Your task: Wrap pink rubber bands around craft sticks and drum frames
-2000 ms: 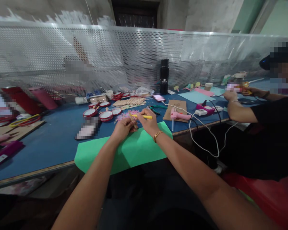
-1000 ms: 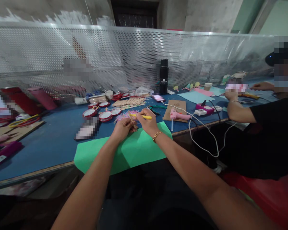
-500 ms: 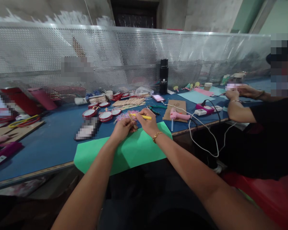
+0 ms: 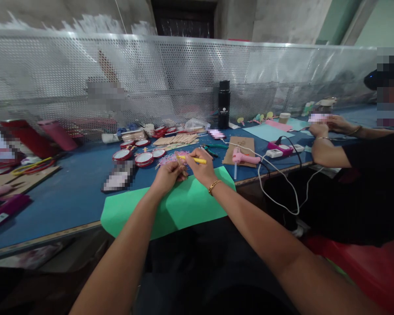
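Closed around a yellow pen-like tool, my right hand wears a gold bracelet at the wrist. The tool's tip meets a small wooden stick, which my left hand pinches upright. Both hands are close together above the back edge of a green sheet at the table's front. Just behind them lies a pile of pink and purple bands. Wooden sticks are spread farther back, and round red-rimmed pieces lie to the left.
A pink glue gun rests on cardboard at the right, near white cables. Behind stands a black bottle by the mesh screen. Another person's hands are at the far right. A phone-like object lies left.
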Demonstrator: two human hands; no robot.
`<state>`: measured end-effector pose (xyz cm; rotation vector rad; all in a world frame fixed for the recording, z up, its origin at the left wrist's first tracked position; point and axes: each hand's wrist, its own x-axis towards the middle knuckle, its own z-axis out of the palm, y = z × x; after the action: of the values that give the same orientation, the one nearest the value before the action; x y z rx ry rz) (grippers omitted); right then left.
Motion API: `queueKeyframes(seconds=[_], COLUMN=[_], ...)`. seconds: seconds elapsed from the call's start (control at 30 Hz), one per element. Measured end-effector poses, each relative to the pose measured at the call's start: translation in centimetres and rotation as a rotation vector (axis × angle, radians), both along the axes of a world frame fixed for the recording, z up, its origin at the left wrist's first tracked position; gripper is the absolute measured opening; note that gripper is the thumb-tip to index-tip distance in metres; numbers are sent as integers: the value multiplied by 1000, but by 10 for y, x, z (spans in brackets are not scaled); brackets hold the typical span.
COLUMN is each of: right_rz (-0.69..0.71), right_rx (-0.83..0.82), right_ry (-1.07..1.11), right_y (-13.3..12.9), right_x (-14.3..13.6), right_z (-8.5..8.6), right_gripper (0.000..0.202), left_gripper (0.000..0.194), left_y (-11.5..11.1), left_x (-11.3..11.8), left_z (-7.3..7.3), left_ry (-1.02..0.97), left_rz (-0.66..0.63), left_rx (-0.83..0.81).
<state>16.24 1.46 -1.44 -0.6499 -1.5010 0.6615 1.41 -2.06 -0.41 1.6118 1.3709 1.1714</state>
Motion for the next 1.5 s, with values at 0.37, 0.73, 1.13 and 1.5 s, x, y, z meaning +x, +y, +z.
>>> queueKeyframes(seconds=[0.37,0.73,1.13,1.5], right_rz=[34,-18,43,-82], right_rx=[-5,36,37,67], right_ry=[-21,-24,-32,-26], right_y=[-4,-2,1,3], right_x=[0,2,-1,2], right_z=[4,2,-1,0], right_gripper=[24,24,23,26], left_gripper=[48,52,48,48], left_y=[2,0,3,-1], left_x=[-1,0,-2,0], left_z=[-1,0,-3,2], left_ry=[-7,-16,-10,17], left_rz=[-25,-18,-31,10], left_rx=[13,3,3,2])
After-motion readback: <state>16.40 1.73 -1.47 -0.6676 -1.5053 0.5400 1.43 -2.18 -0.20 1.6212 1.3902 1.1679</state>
